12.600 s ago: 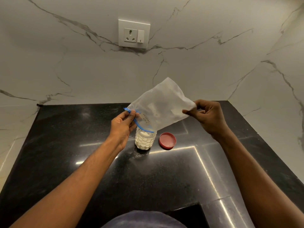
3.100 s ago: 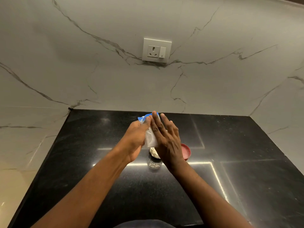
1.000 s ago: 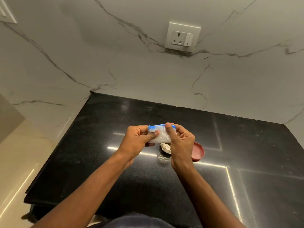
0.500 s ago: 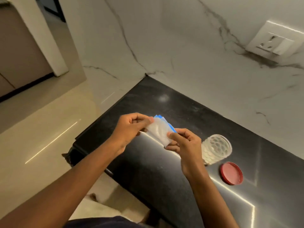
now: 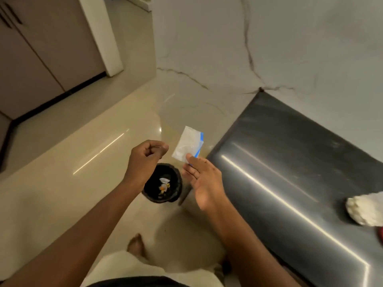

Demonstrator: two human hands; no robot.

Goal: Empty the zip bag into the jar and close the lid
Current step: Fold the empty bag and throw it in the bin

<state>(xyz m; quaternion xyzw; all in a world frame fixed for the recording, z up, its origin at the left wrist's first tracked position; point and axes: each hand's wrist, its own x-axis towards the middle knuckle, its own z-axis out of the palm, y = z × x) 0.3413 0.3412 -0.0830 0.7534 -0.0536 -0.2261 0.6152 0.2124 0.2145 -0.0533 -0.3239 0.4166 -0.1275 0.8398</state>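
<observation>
The folded zip bag (image 5: 188, 144), clear with a blue zip strip, hangs in the air above the floor, left of the counter. My right hand (image 5: 204, 183) lies palm up with fingers stretched out; only its fingertips meet the bag's lower corner. My left hand (image 5: 147, 155) is beside it, fingers curled shut with nothing visible in them. The jar (image 5: 365, 208), blurred and full of white pieces, stands lidless on the black counter (image 5: 290, 162) at the far right. A sliver of the red lid (image 5: 381, 235) shows at the frame edge.
A black waste bin (image 5: 176, 175) with a few scraps inside stands on the cream floor right under my hands, against the counter's end. My bare foot (image 5: 135, 245) is near it. Brown cabinets (image 5: 41, 59) line the far left; a marble wall rises behind the counter.
My head has swung left and down, from the counter to the floor and bin. My left hand has let go of the folded bag, and my right hand has opened under it.
</observation>
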